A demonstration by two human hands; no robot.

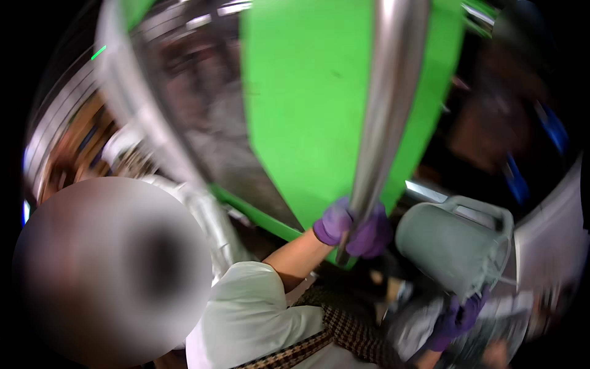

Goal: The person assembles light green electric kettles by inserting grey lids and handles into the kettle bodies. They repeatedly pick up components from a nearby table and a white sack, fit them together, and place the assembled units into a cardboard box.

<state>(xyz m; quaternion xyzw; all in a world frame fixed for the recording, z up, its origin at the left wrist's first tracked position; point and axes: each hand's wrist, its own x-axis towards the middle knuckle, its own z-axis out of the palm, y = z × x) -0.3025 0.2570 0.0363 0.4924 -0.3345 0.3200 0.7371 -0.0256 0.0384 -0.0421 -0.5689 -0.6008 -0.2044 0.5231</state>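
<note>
My left hand point(353, 227), in a purple glove, is wrapped round the lower part of a shiny metal pole point(393, 92). The pole runs up in front of a bright green panel point(307, 104). To the right, a grey plastic jug point(448, 243) is tilted on its side, with its handle uppermost. My right hand point(460, 317), also gloved in purple, is at the jug's lower edge and appears to grip it. Motion blur smears those fingers and the jug's rim. A white sleeve covers my left upper arm, and a checkered strap crosses my front.
Another person in white clothing point(212, 224) is close on the left. A pale curved frame point(147, 117) rises beside the green panel. Blurred shelving point(83, 138) stands at the far left, and a whitish surface point(550, 240) lies right of the jug.
</note>
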